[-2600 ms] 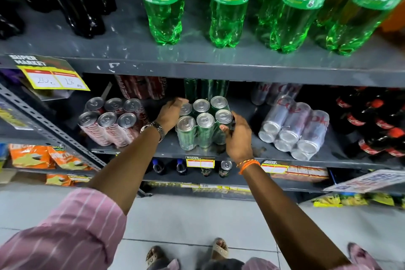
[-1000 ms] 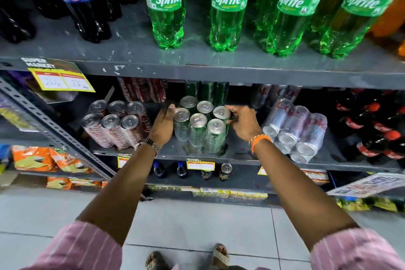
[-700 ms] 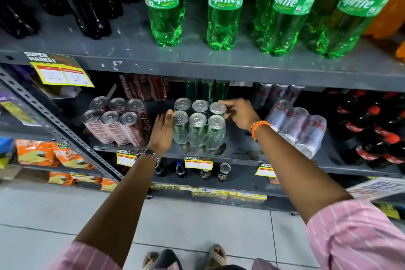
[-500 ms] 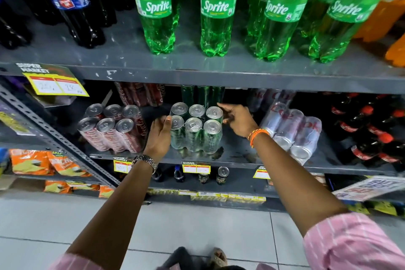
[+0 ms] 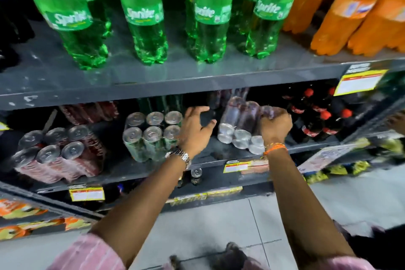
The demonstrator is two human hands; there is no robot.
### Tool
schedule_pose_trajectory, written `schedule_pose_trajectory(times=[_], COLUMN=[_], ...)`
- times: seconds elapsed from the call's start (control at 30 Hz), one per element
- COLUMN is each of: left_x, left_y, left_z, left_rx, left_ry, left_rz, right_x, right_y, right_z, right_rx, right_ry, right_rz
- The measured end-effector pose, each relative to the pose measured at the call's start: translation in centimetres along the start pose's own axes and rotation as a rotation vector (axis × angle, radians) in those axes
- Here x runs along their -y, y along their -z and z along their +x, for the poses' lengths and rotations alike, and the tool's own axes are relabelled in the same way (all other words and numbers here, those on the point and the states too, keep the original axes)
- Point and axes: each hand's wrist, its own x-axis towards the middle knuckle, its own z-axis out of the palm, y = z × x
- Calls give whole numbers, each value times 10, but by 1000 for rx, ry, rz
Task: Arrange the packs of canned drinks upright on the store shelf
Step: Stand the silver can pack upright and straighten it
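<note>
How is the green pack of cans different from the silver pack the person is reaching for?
The green pack stands upright with its can tops facing up, while the silver pack lies tipped back, its can ends facing the aisle. The green cans are green; the silver ones are pale with reddish lettering. No hand grips the green pack, but the right hand rests on the silver pack and the left hand hangs open between the two. Both are plastic-wrapped multipacks on the same middle shelf.

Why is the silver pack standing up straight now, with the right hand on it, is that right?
Not quite. In the head view the silver pack leans over, not yet upright. The right hand is on it, as you said.
</note>
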Motion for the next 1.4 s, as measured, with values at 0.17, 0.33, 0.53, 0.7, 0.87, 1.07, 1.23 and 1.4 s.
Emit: schedule_pose_trajectory(times=[0.17, 0.33, 0.53, 0.7, 0.87, 1.07, 1.23, 1.4], left_x=[-19, -34, -23, -17, -8, -9, 6, 13], left_y=[-59, -96, -104, -99, -97, -111, -127, -128], left_z=[41, 64, 77, 75, 66, 20, -12, -21], left_rx=[239, 276, 260, 133, 20, -126, -143, -117], left_ry=[238, 351, 479, 502, 455, 348, 238, 287], left_rz=[-18, -43, -45, -218, -207, -73, -43, -54], right_x=[-21, -33, -28, -18, -7, -29, -58, -79], right_y=[14, 10, 3, 3, 8, 17, 30, 35], right_z=[27, 51, 63, 71, 78, 67, 51, 39], right_rx=[394, 433, 473, 498, 547, 566, 565, 534], right_ry=[-190, -311, -333, -261, -20, 186, 223, 233], right_rz=[-130, -34, -39, -12, -39, 7, 45, 58])
